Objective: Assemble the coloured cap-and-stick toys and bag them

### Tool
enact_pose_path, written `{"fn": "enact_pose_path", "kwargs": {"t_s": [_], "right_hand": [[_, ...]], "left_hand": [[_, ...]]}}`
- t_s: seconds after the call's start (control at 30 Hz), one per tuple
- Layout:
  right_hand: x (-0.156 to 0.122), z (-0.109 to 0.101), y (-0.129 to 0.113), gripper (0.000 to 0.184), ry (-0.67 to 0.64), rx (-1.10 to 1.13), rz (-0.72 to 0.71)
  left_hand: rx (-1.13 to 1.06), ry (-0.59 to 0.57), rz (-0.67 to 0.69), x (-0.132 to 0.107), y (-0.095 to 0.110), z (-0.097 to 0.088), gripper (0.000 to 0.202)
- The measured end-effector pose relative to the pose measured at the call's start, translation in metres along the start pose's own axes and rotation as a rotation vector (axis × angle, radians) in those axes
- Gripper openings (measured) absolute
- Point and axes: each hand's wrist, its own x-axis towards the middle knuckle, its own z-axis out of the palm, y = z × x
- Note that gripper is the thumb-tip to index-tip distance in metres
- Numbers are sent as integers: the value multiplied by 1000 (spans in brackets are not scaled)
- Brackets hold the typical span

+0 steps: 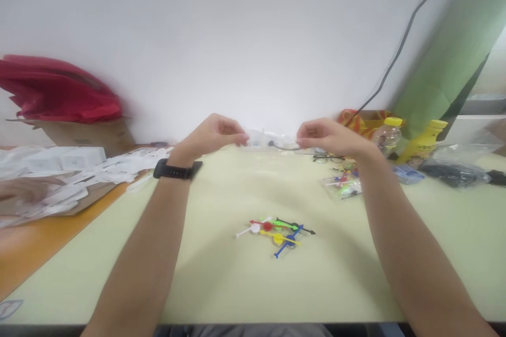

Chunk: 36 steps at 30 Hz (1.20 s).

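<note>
My left hand (pixel 223 134) and my right hand (pixel 324 136) are raised at the far side of the table, fingers pinched. Between them stretches a clear plastic bag (pixel 263 139), one edge in each hand. Nearer to me, a small pile of plastic arrow spinners lies on the table: a white spinner (pixel 255 228), a red spinner (pixel 268 226), a yellow spinner (pixel 278 239), a blue spinner (pixel 291 242), plus green and black ones. Beside my right forearm is a clear packet of colourful spinners (pixel 343 183).
Glasses (pixel 328 158), a clear bottle (pixel 386 136) and a yellow bottle (pixel 425 142) stand or lie at the right. A bagged black item (pixel 454 172) is farther right. At left, another person's hand (pixel 29 189) rests among white papers (pixel 114 168); a red bag (pixel 59 89) tops a cardboard box (pixel 89 134).
</note>
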Motion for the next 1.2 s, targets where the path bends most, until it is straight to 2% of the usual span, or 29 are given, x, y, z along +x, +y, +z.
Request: {"fn": "enact_pose_path", "kwargs": {"t_s": [0.1,0.17,0.27,0.33,0.4,0.57,0.67,0.73,0.8,0.9,1.07,1.2], "right_hand": [[-1,-1,3,42,96,62,-7],[0,1,4,39,113,104,-26],[6,8,3,33,99,118,-68],[10,13,0,29,95,106,-106],[13,20,-5,25,91,89,-153],[16,34,-19,19,91,54,-249],[14,37,-24,19,97,62,-273],[13,38,-27,20,111,75,-277],[13,38,-28,21,137,96,-268],[14,38,-27,24,193,154,-265],[16,37,-24,25,290,169,-307],[15,37,-26,29,321,152,-289]], "left_hand": [[34,-77,-46,-2,-6,-7,34],[44,-181,-51,-4,-5,-8,38],[-104,-271,-36,-1,-4,-1,60],[-300,-221,-72,3,-6,11,80],[-395,-190,-111,9,-11,27,81],[-587,-436,-110,16,-28,68,70],[-759,-643,-95,15,-35,86,82],[-859,-733,-90,13,-36,94,91],[-942,-743,-79,11,-35,99,95],[-1020,-695,-76,8,-28,103,94],[-1055,-724,-116,5,-20,105,106],[-1056,-704,-106,6,-22,102,107]]}}
